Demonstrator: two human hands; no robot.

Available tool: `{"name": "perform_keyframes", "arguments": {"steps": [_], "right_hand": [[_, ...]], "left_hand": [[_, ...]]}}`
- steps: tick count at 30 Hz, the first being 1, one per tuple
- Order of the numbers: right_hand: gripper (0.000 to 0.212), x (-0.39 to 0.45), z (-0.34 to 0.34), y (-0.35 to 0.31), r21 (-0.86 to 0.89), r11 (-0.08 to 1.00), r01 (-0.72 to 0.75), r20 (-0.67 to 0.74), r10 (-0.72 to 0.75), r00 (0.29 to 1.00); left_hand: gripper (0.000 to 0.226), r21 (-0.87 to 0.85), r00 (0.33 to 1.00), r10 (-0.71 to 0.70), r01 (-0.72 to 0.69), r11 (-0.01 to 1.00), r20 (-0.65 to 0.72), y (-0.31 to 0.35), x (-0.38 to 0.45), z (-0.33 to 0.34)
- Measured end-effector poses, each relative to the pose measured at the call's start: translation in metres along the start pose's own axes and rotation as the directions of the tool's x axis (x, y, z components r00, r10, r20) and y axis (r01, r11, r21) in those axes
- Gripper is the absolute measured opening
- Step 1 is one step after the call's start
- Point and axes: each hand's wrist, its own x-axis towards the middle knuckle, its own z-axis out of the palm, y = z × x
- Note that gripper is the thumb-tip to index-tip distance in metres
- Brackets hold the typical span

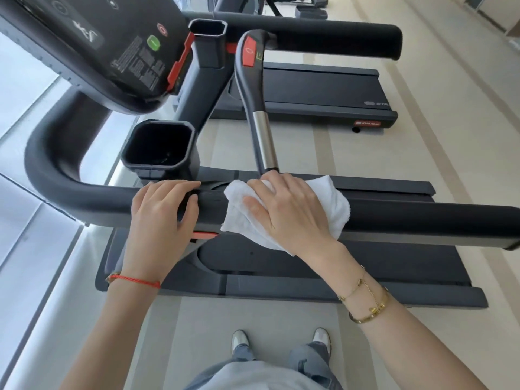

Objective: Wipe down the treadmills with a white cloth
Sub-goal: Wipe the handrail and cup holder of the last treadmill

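A black treadmill fills the view, seen from its side, with its near handrail [422, 218] running left to right across the middle. A white cloth [334, 204] is draped over that rail. My right hand [289, 209] lies on the cloth with fingers curved over it and the rail. My left hand [163, 212] grips the same rail just to the left, fingers curled over the top. The console [92, 46] hangs at the upper left, and a grey grip bar with a red button [253, 88] slants down to the rail.
Two cup holders [157, 147] sit beside the console. The treadmill deck [337, 266] lies below the rail. A second treadmill [323, 91] stands beyond, with its own handrail [337, 38]. My feet stand on pale striped flooring [197, 319]. A bright window ledge runs along the left.
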Motion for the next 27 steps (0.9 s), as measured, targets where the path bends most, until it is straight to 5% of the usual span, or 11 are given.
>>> {"name": "perform_keyframes", "arguments": {"steps": [10, 17, 23, 27], "right_hand": [[0.043, 0.001, 0.021, -0.029, -0.07, 0.989, 0.126, -0.226, -0.139, 0.964], [0.041, 0.015, 0.025, -0.045, 0.014, 0.974, -0.227, -0.321, 0.22, 0.921], [0.041, 0.006, 0.029, -0.042, -0.02, 0.998, 0.06, -0.32, -0.063, 0.945], [0.044, -0.006, 0.02, -0.014, -0.009, 1.0, -0.014, -0.351, 0.009, 0.936]], "left_hand": [[0.025, -0.037, 0.998, 0.06, -0.06, 0.998, 0.006, -0.024, 0.001, -0.007], [0.021, -0.053, 0.998, 0.051, -0.049, 0.997, 0.033, -0.025, 0.002, -0.008], [0.021, -0.056, 0.999, 0.034, -0.032, 0.998, 0.037, -0.024, 0.003, -0.007], [0.022, -0.065, 1.0, 0.019, -0.018, 0.998, 0.019, -0.023, 0.002, -0.008]]}}
